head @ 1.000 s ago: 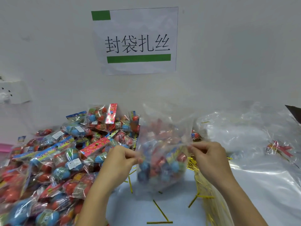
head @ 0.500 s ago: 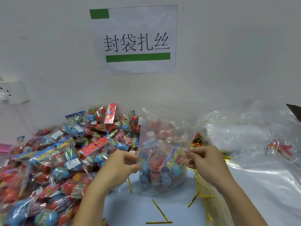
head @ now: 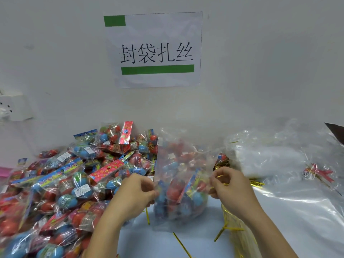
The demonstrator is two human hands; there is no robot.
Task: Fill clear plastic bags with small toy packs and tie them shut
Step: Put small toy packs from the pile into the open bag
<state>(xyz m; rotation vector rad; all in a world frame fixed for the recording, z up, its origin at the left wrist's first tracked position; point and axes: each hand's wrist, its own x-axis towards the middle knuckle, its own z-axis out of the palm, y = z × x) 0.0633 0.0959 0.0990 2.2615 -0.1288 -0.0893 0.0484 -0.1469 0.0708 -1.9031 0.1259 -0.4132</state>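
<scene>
Left hand pinching the left edge of a clear bag of toy packs; right hand pinching its right edge; bag upright on the table

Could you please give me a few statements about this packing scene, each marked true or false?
1. The left hand and the right hand each pinch a side of the clear bag. True.
2. The clear bag is empty. False: it holds red and blue toy packs.
3. The pile of toy packs lies to the left of the clear bag. True.
4. Loose gold twist ties lie on the table in front of the bag. True.
5. A twist tie already closes the neck of the clear bag. False: its top stands open, with no tie around it.
6. The wall sign carries red bars. False: its bars are green.
</scene>
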